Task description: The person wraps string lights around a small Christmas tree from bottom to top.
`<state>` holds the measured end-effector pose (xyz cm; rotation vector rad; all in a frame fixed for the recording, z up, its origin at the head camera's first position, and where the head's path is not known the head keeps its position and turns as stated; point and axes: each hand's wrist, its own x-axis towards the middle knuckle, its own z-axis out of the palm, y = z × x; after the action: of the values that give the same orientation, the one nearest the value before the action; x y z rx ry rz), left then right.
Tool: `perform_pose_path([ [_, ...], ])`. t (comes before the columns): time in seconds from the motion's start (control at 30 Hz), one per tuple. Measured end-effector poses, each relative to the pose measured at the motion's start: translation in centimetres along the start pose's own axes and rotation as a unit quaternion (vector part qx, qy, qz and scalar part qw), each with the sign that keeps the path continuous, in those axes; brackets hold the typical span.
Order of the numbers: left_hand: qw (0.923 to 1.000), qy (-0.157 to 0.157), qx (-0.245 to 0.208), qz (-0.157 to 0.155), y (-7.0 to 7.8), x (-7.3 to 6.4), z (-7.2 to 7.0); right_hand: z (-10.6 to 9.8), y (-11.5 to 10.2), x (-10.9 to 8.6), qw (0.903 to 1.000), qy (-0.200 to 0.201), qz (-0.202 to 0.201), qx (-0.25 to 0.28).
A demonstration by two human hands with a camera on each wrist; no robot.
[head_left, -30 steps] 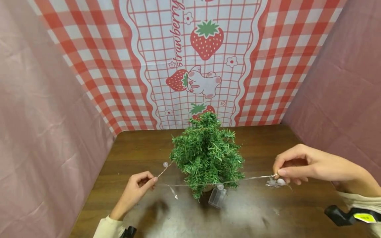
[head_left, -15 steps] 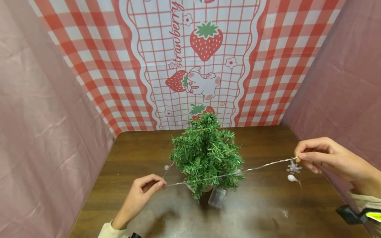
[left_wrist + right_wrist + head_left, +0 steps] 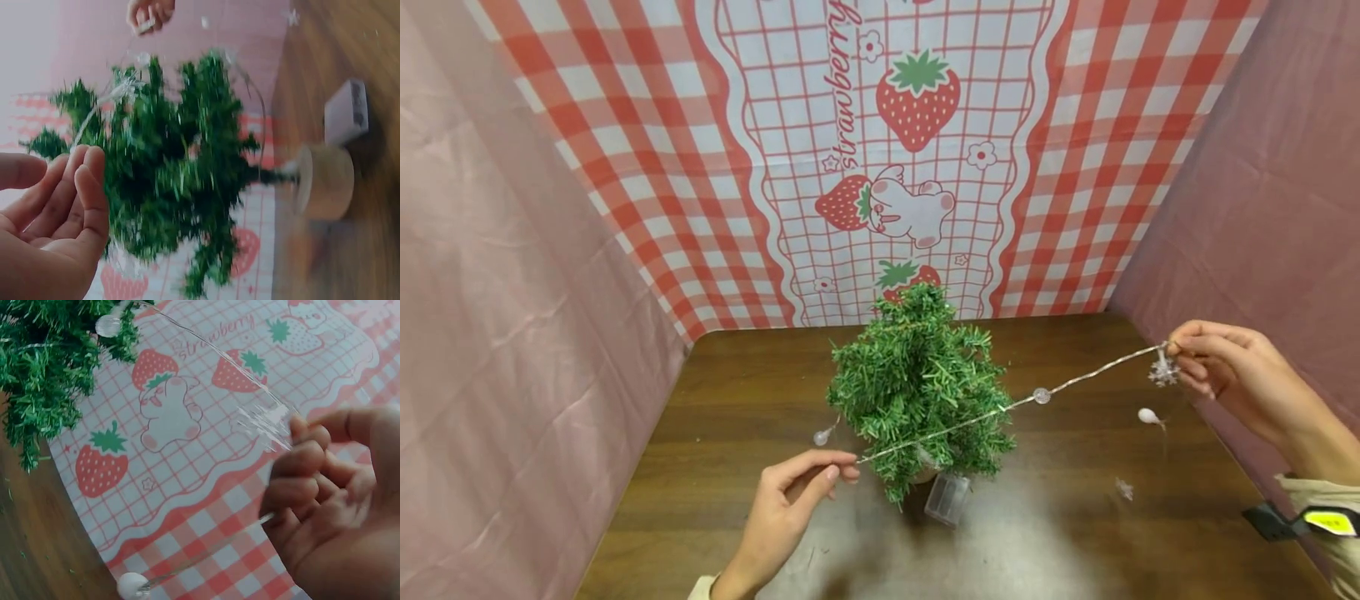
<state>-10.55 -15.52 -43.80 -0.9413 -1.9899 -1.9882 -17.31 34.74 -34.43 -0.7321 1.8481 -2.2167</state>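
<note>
A string of fairy lights stretches slantwise across the front of a small green artificial Christmas tree. My left hand pinches its lower end at the front left of the tree. Higher up, off to the right, my right hand holds the string between thumb and fingertips. A clear snowflake hangs by the right fingers, and a white bulb dangles below. One round clear bulb sits along the taut stretch. In the left wrist view the tree's round wooden base shows.
A clear battery box lies at the foot of the tree on the brown wooden table. Another bulb hangs at the tree's left side. Behind stands a red checked strawberry cloth; pink cloth hangs at both sides.
My right hand has moved right and up, drawing the string into a steeper slant. My left hand has moved right and slightly down, closer to the tree. The tree stays put.
</note>
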Motion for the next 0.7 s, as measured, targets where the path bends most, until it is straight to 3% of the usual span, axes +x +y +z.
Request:
perform_pose_path([
  [0.1, 1.0000, -0.003, 0.000, -0.007, 0.1, 0.3, 0.9, -0.7, 0.5, 0.1, 0.9976, 0.043, -0.019, 0.051],
  [0.17, 0.9999, -0.003, 0.003, -0.011, 0.0, 0.4, 1.1, -1.2, 0.9, 0.1, 0.9938, 0.046, -0.040, 0.093],
  [0.3, 0.9999, -0.003, 0.014, -0.009, -0.3, 0.7, 1.1, -1.8, 1.3, 0.1, 0.9899, 0.060, -0.062, 0.112],
  [0.57, 0.9990, 0.021, 0.029, -0.028, 1.2, 2.1, 0.2, -2.0, 1.4, 0.1, 0.9856, 0.133, -0.079, 0.069],
  [0.7, 0.9981, 0.039, 0.037, -0.031, 0.6, 2.9, -0.9, -1.9, 1.5, 0.3, 0.9807, 0.175, -0.085, 0.023],
])
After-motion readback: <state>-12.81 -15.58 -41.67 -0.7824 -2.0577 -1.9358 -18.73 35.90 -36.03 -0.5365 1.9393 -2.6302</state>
